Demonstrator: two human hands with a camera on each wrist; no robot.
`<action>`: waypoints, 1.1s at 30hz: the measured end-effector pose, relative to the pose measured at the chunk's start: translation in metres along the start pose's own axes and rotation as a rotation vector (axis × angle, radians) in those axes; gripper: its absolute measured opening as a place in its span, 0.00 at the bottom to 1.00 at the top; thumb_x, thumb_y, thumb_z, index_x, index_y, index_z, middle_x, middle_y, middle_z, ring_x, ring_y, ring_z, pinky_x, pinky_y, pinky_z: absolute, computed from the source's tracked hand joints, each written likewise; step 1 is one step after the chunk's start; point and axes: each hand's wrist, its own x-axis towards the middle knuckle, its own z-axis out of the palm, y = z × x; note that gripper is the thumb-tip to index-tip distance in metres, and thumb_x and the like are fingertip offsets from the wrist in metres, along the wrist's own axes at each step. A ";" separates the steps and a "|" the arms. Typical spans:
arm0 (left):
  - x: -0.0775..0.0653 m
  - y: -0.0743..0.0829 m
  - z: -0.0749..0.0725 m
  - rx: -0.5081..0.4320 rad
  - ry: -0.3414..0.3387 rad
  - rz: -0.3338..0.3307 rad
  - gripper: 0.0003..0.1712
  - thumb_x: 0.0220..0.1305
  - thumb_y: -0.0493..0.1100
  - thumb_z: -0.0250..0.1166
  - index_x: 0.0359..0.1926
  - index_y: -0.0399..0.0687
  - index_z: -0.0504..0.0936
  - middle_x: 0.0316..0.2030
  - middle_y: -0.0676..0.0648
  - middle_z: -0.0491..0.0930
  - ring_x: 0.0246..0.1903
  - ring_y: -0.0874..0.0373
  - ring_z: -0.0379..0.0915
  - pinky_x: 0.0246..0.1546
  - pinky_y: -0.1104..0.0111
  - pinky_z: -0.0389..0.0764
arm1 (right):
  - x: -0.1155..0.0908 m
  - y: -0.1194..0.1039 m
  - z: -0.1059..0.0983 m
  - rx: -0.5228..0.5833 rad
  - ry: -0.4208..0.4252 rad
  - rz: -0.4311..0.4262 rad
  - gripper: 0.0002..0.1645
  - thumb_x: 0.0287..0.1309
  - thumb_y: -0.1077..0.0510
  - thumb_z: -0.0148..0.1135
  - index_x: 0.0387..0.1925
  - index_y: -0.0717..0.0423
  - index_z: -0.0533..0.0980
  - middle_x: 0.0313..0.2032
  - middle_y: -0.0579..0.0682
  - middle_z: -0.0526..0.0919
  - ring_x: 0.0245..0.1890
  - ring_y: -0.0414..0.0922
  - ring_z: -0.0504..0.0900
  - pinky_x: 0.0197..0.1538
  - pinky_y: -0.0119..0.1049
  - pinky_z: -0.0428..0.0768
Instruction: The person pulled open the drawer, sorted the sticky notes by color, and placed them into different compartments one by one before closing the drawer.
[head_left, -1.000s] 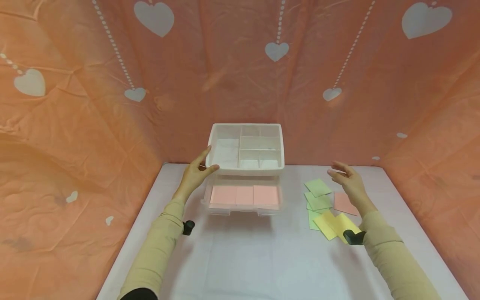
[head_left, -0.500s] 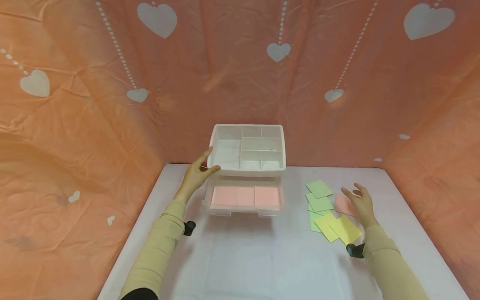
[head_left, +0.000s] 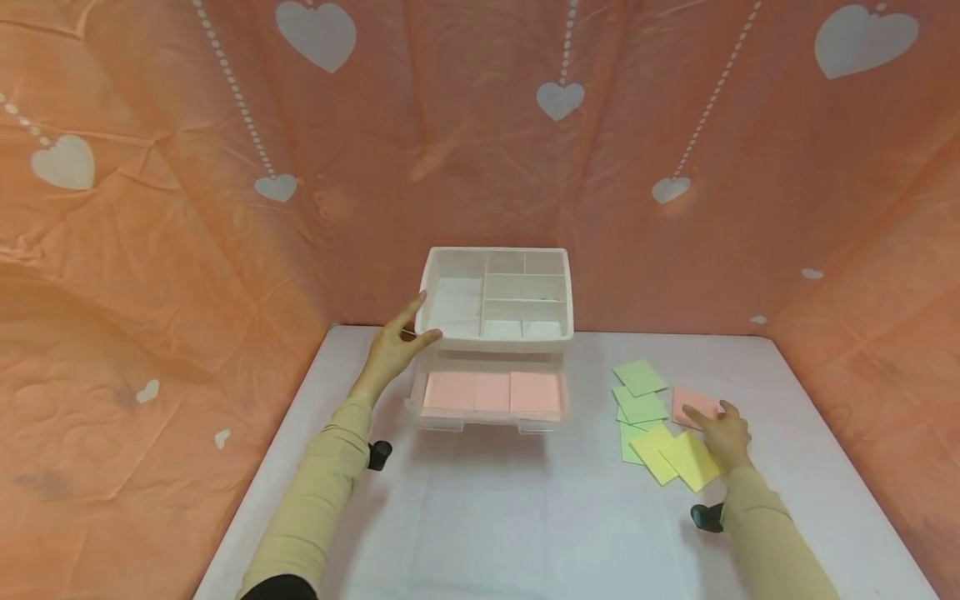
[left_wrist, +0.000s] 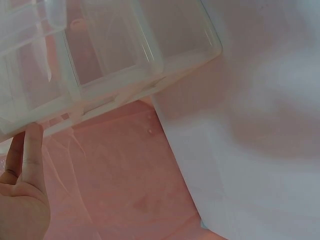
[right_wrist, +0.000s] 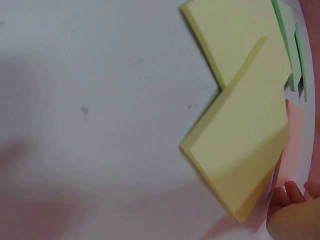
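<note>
A white storage box with a divided top tray (head_left: pixel 495 343) stands at the back of the table, its clear drawer (head_left: pixel 487 421) pulled out. Pink sticky note pads (head_left: pixel 453 390) lie side by side in the drawer. My left hand (head_left: pixel 388 357) touches the box's front left corner, thumb at the front and forefinger along the left rim. In the left wrist view, straight fingers (left_wrist: pixel 33 155) meet the clear plastic. My right hand (head_left: pixel 727 437) is at a pink sticky note pad (head_left: pixel 693 398) on the right of the table, thumb and fingertips over it, spread apart.
Green sticky note pads (head_left: pixel 639 377) overlap left of the pink pad. Yellow sticky note pads (head_left: pixel 692 461) lie in front, near the right wrist. An orange curtain with hearts (head_left: pixel 480 167) surrounds the white table (head_left: pixel 487 517) at the back and sides.
My right hand has come back toward me and down, from beyond the loose pads onto the pink one. My left hand stays at the box corner.
</note>
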 end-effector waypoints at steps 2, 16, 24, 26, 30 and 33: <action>0.000 0.000 -0.001 -0.008 -0.004 -0.010 0.42 0.52 0.67 0.63 0.67 0.83 0.54 0.40 0.44 0.73 0.40 0.51 0.76 0.45 0.58 0.75 | 0.000 0.002 0.002 -0.015 0.007 0.003 0.57 0.60 0.41 0.55 0.70 0.71 0.36 0.64 0.77 0.49 0.64 0.72 0.44 0.63 0.64 0.51; 0.000 0.003 -0.002 -0.026 -0.028 -0.042 0.41 0.53 0.65 0.64 0.66 0.87 0.53 0.42 0.43 0.72 0.43 0.49 0.75 0.48 0.56 0.75 | -0.003 0.013 0.019 -0.156 0.186 0.022 0.49 0.53 0.49 0.61 0.60 0.82 0.53 0.56 0.83 0.53 0.55 0.72 0.51 0.51 0.60 0.55; 0.000 0.002 -0.002 -0.012 -0.008 -0.023 0.42 0.53 0.64 0.64 0.67 0.84 0.54 0.41 0.42 0.73 0.41 0.50 0.75 0.47 0.57 0.75 | -0.001 0.007 0.021 -0.089 0.207 0.106 0.42 0.53 0.52 0.57 0.60 0.78 0.57 0.56 0.80 0.55 0.56 0.71 0.52 0.53 0.59 0.56; 0.001 0.002 -0.002 -0.018 -0.011 -0.024 0.42 0.53 0.65 0.64 0.66 0.85 0.54 0.41 0.42 0.73 0.41 0.50 0.75 0.47 0.57 0.75 | -0.001 0.006 0.021 -0.052 0.210 0.133 0.41 0.53 0.53 0.56 0.60 0.77 0.58 0.57 0.80 0.55 0.57 0.70 0.52 0.53 0.58 0.56; 0.001 0.001 -0.002 -0.023 -0.020 -0.035 0.42 0.52 0.65 0.64 0.66 0.86 0.53 0.42 0.42 0.74 0.42 0.50 0.76 0.48 0.56 0.75 | -0.002 0.005 0.020 0.001 0.203 0.168 0.42 0.54 0.50 0.55 0.62 0.75 0.56 0.59 0.79 0.52 0.58 0.70 0.50 0.55 0.59 0.56; 0.001 0.001 -0.001 -0.023 -0.022 -0.041 0.42 0.53 0.65 0.64 0.65 0.87 0.53 0.42 0.42 0.75 0.42 0.49 0.76 0.48 0.56 0.75 | -0.004 0.005 0.020 0.010 0.198 0.175 0.46 0.56 0.45 0.55 0.64 0.74 0.54 0.60 0.79 0.50 0.59 0.69 0.49 0.55 0.60 0.56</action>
